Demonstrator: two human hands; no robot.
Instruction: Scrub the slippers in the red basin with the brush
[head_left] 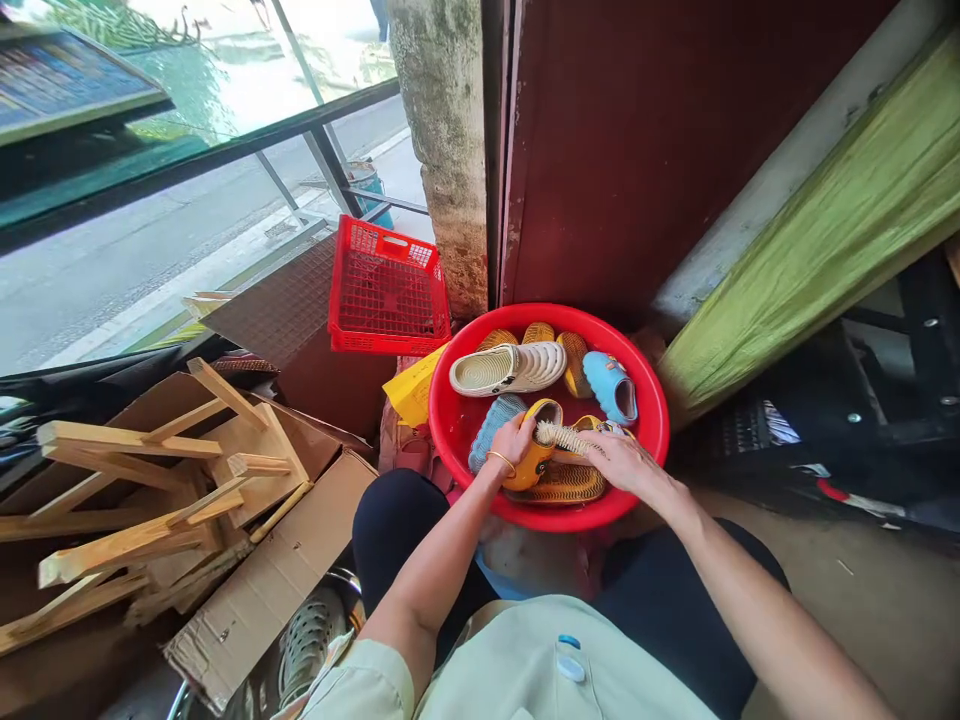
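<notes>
A round red plastic basin (480,345) rests on my lap and holds several wet slippers. My left hand (512,445) grips a yellow slipper (534,450) inside the basin. My right hand (622,465) closes on a bristle brush (562,437), whose pale bristles press against that slipper; the hand hides the brush's handle. A white slipper (508,368) lies near the far rim, and a blue slipper (611,388) lies on the right. A grey-blue slipper (493,430) sits beside my left wrist, and a ribbed yellow sole (562,483) lies below my hands.
A red plastic crate (388,290) stands beyond the basin, with a yellow paper (414,385) beside it. Wooden slats lie in a cardboard box (262,560) on the left. A concrete pillar (442,130), dark red panel (660,150) and green cloth (817,230) stand behind.
</notes>
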